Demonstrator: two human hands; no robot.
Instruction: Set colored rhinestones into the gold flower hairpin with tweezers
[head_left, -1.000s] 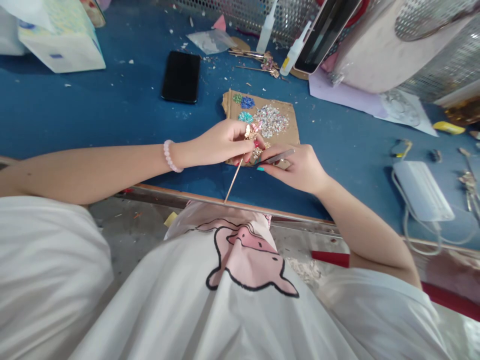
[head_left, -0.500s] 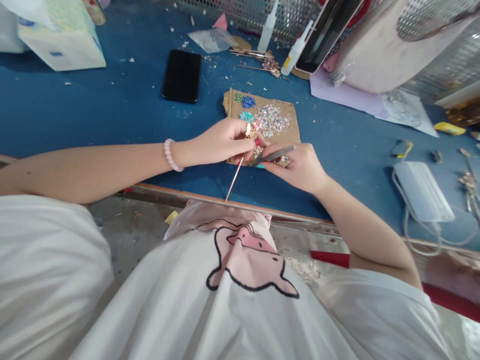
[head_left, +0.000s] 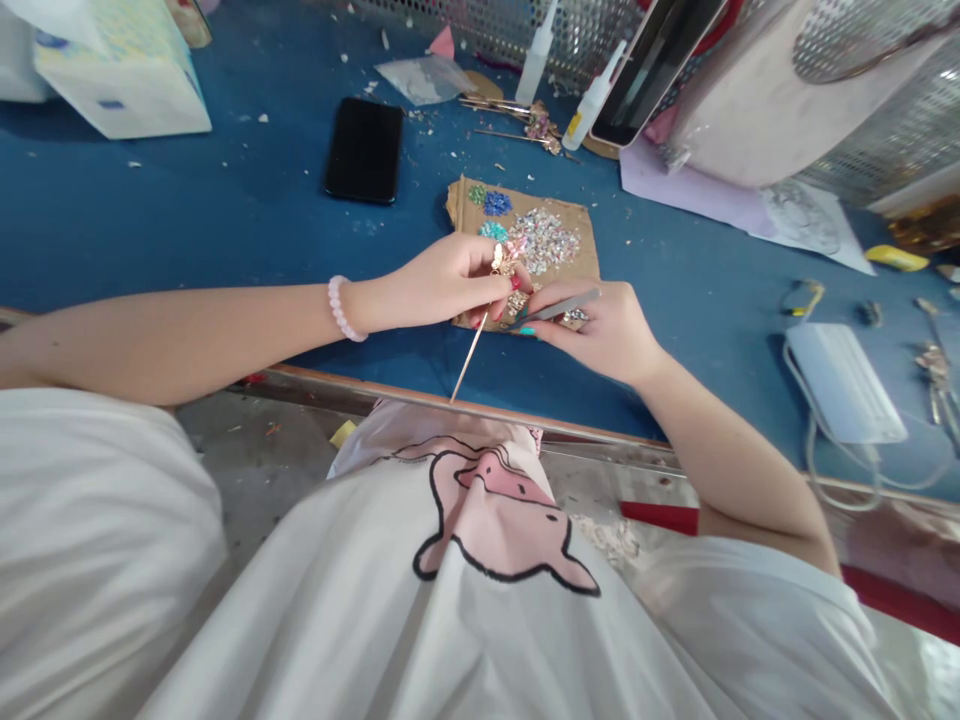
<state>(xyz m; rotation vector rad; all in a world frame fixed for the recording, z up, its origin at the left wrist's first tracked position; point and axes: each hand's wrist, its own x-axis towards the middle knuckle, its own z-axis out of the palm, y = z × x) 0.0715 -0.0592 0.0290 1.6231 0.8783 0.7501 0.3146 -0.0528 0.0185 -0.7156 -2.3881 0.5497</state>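
Note:
Between the thumb and fingers of my left hand (head_left: 457,280) is a gold hairpin (head_left: 471,355), its long stick slanting down toward the table's front edge. Its ornamental gold end (head_left: 502,260) shows above my fingers. My right hand (head_left: 600,325) is closed around grey tweezers (head_left: 562,306), whose tips point left and down, just right of the hairpin's stick. Under both hands lies a piece of brown cardboard (head_left: 589,262). On it are small heaps of rhinestones: clear sparkling ones (head_left: 547,240), blue ones (head_left: 496,204), green ones (head_left: 477,194) and turquoise ones (head_left: 492,231).
A black phone (head_left: 365,150) lies behind my left hand. Glue bottles (head_left: 596,100) and more hairpins (head_left: 536,125) are at the back. A tissue box (head_left: 124,80) stands far left; a white device with a cable (head_left: 847,382) lies right. The blue table (head_left: 247,220) ends at my shirt.
My right hand has shifted very slightly to the right with the tweezers, which lie a little flatter. My left hand keeps the hairpin in nearly the same place.

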